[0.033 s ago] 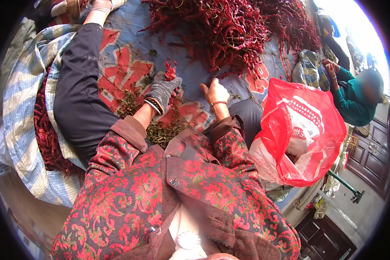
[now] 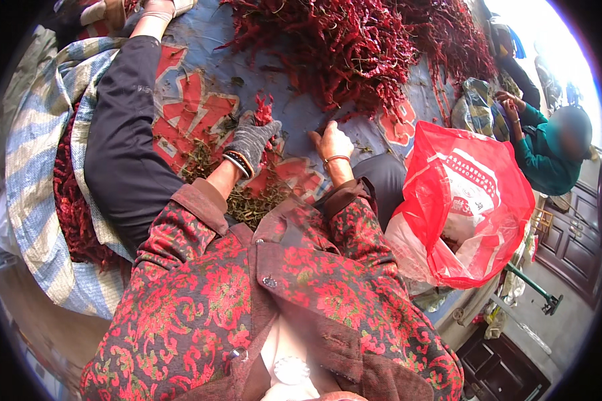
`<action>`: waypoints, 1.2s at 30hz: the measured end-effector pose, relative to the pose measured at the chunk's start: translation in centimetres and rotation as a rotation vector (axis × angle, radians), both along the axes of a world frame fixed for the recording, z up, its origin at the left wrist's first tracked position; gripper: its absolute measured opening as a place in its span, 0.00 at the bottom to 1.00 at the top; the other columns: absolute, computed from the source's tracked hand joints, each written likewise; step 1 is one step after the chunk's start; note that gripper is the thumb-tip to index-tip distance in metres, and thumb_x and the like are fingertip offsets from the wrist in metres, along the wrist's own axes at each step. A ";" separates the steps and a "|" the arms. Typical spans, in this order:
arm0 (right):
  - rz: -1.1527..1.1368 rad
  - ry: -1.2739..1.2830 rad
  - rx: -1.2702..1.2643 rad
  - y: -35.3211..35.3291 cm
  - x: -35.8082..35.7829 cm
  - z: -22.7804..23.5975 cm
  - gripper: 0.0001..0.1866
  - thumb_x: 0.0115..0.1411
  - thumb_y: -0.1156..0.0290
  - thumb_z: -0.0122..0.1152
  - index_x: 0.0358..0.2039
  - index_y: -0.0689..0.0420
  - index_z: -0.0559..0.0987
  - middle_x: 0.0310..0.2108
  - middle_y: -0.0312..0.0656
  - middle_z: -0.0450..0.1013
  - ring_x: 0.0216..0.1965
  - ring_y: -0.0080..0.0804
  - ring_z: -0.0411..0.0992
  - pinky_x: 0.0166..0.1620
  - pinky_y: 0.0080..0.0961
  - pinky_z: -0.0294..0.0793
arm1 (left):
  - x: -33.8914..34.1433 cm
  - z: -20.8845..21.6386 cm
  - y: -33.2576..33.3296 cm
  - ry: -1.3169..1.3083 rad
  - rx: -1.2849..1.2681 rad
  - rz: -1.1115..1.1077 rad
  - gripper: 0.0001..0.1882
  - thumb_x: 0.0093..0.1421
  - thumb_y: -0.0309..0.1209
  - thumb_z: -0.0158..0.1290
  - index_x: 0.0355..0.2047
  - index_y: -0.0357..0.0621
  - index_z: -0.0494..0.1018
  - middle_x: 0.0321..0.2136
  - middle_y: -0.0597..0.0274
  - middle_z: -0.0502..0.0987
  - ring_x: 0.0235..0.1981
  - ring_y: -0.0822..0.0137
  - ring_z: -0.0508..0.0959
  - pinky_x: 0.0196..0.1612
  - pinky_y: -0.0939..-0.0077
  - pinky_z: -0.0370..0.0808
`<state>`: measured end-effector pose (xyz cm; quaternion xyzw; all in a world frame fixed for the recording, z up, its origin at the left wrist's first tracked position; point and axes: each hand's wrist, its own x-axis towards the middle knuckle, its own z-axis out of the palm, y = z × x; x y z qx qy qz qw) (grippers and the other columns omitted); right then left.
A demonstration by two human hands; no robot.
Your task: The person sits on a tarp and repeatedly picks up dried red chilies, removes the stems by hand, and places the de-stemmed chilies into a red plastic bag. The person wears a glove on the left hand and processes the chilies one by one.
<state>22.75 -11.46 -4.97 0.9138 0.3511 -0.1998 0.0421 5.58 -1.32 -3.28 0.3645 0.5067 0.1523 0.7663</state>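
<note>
My left hand (image 2: 251, 142), in a grey knitted glove with bands at the wrist, is closed around a small bunch of dried red chilies (image 2: 263, 110). Their ends stick out above the fingers, and some red shows below the hand. To its right is my bare right hand (image 2: 333, 142), a bangle on its wrist. Its thumb stands apart from the fingers and I see nothing held in it; the fingertips are partly hidden. Beyond both hands lies a large heap of dried red chilies (image 2: 341, 50). Dry stems and leaf scraps (image 2: 255, 206) lie below my left hand, between my legs.
A red and white plastic bag (image 2: 471, 194) stands open at my right. On the left, a striped woven sack (image 2: 37, 220) holds more chilies. A blue and red printed sheet (image 2: 194, 110) covers the ground. A person in green (image 2: 555, 154) sits at the right.
</note>
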 end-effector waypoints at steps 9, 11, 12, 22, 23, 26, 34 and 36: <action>-0.027 0.444 0.441 -2.7 -0.2 0.8 0.13 0.58 0.61 0.55 0.36 0.57 0.71 0.29 0.49 0.77 0.35 0.49 0.75 0.38 0.40 0.73 | 0.1 0.2 -0.5 -0.150 -0.175 0.017 0.05 0.55 0.28 0.58 0.31 0.47 0.72 0.20 0.69 0.73 0.16 0.77 0.70 0.19 0.82 0.67; -0.026 0.582 0.437 -2.0 -3.6 4.1 0.09 0.59 0.68 0.55 0.35 0.59 0.70 0.28 0.50 0.76 0.32 0.48 0.76 0.34 0.38 0.73 | 0.1 -2.1 -1.1 -0.203 -0.232 -0.094 0.05 0.55 0.29 0.59 0.31 0.48 0.73 0.21 0.70 0.74 0.17 0.77 0.70 0.19 0.82 0.67; 0.034 0.655 0.446 -2.0 -4.6 4.2 0.10 0.58 0.67 0.55 0.36 0.59 0.68 0.28 0.52 0.75 0.32 0.50 0.75 0.34 0.40 0.73 | 0.1 -2.5 -1.3 -0.197 -0.228 -0.153 0.06 0.55 0.30 0.59 0.31 0.47 0.73 0.21 0.70 0.74 0.18 0.77 0.71 0.20 0.83 0.66; -0.063 0.475 0.375 -1.4 -4.0 -0.6 0.12 0.56 0.67 0.53 0.36 0.59 0.66 0.29 0.57 0.74 0.33 0.59 0.72 0.36 0.47 0.70 | 0.3 1.6 -3.1 -0.208 1.056 -0.374 0.10 0.57 0.34 0.57 0.33 0.42 0.72 0.25 0.63 0.76 0.24 0.73 0.74 0.29 0.76 0.72; 0.035 0.349 0.346 -1.0 -3.3 -0.6 0.13 0.57 0.65 0.53 0.36 0.60 0.67 0.30 0.57 0.74 0.35 0.59 0.72 0.37 0.47 0.69 | 0.3 2.4 -3.0 -0.278 0.972 -0.283 0.11 0.56 0.35 0.58 0.33 0.43 0.72 0.24 0.63 0.76 0.24 0.73 0.74 0.30 0.76 0.72; -0.021 0.404 0.288 2.1 -1.9 -1.3 0.18 0.58 0.56 0.53 0.35 0.60 0.69 0.33 0.58 0.74 0.37 0.58 0.73 0.41 0.47 0.69 | -0.5 3.2 -0.1 -0.253 0.171 -0.136 0.10 0.57 0.35 0.57 0.34 0.43 0.73 0.25 0.65 0.76 0.24 0.75 0.74 0.30 0.79 0.72; -0.232 0.096 0.283 8.8 -1.9 -1.6 0.25 0.51 0.48 0.58 0.38 0.57 0.76 0.35 0.55 0.75 0.41 0.55 0.73 0.43 0.41 0.71 | -0.8 1.6 2.1 -0.130 -0.051 0.250 0.06 0.56 0.33 0.58 0.28 0.46 0.73 0.20 0.67 0.76 0.19 0.75 0.74 0.24 0.83 0.70; -0.229 0.143 0.314 7.0 -0.7 -2.3 0.23 0.51 0.49 0.58 0.36 0.57 0.77 0.33 0.53 0.76 0.39 0.53 0.74 0.42 0.40 0.72 | -0.7 1.9 2.0 -0.069 -0.038 0.231 0.06 0.56 0.32 0.57 0.28 0.46 0.73 0.20 0.68 0.75 0.18 0.76 0.73 0.22 0.83 0.68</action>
